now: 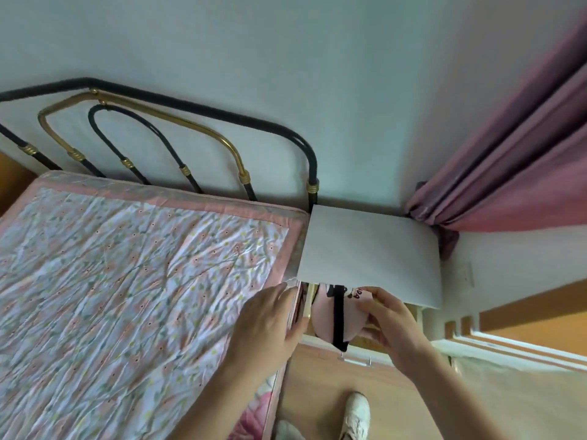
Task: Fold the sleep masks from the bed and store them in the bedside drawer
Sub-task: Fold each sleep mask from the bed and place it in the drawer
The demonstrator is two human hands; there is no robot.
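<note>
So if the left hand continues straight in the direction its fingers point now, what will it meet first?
Probably the pink sleep mask that the right hand holds over the open drawer. The left hand lies on the bed edge, fingers toward it. Depth is unclear, so it may pass over the drawer side first.

Both bare forearms reach forward. Left hand (pixel 270 325) palm down, fingers (pixel 279 292) extended and loosely spread, nothing pinched between them. Right hand (pixel 392 328) curled, thumb and fingers (pixel 378 295) closed in a pinch on a pink sleep mask (pixel 324 315) hanging between its fingertips.
</note>
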